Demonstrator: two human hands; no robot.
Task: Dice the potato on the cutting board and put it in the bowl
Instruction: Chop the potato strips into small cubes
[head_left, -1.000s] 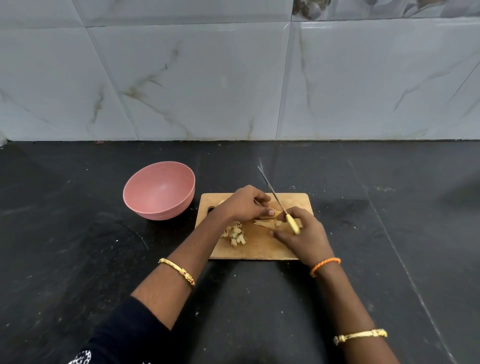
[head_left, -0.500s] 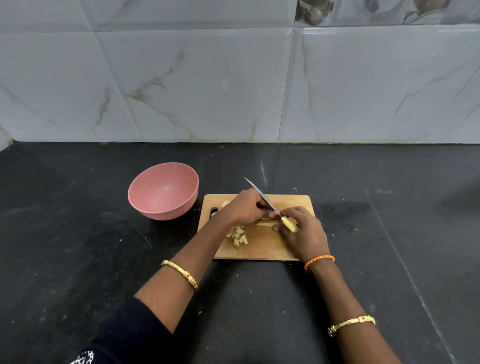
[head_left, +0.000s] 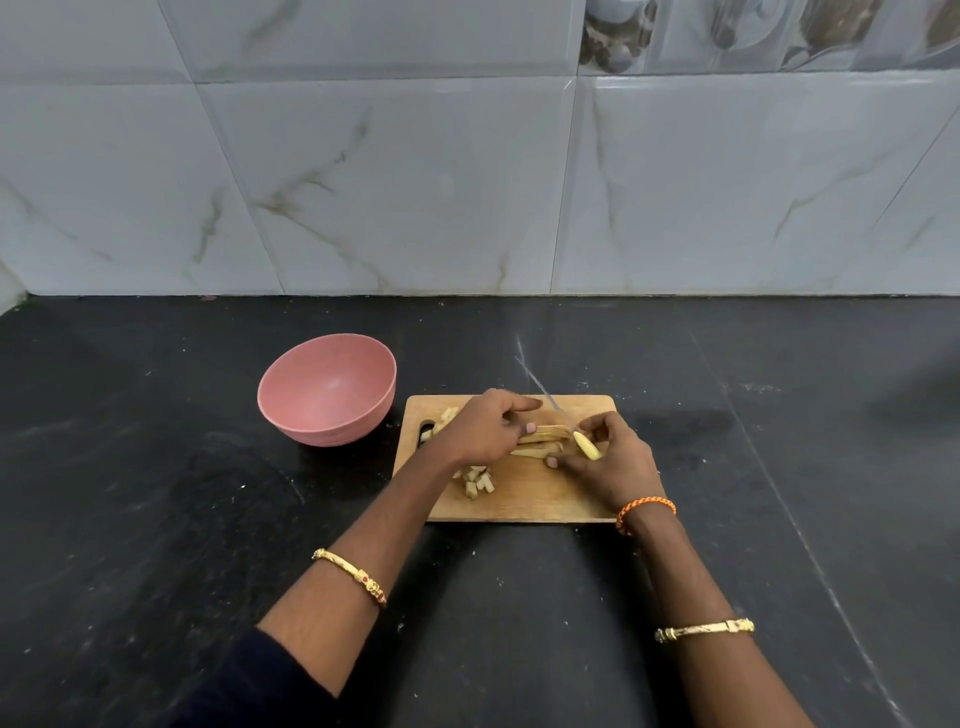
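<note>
1. I look down from a head camera at a wooden board (head_left: 519, 499) lying on a dark counter (head_left: 156, 519), with a pale marbled tile wall (head_left: 415, 182) behind.
2. My left hand (head_left: 483, 428) rests over the middle of the board, fingers curled down onto a bundle of pale potato strips (head_left: 545, 439), pinning their left ends.
3. My right hand (head_left: 605, 460) grips a knife (head_left: 566, 423) by its yellow handle. The thin blade angles up and away past the far edge of the board, its tip above the counter. I cannot tell whether the edge touches the strips.
4. The fingertips of my right hand sit at the right ends of the strips, so both hands meet around the bundle.
5. A small heap of dice (head_left: 478, 480) lies on the near left part of the board, just below my left wrist. A few more cut bits (head_left: 447, 415) show near the far left corner, by the handle slot.
6. A pink bowl (head_left: 327, 389) stands on the counter just left of the board, apart from it. It looks empty inside.
7. My judgement of progress: the potato is already cut into strips and part of it is diced. The remaining strips need cross-cutting, and nothing has gone into the bowl yet, so the transfer is entirely left to do.
</note>
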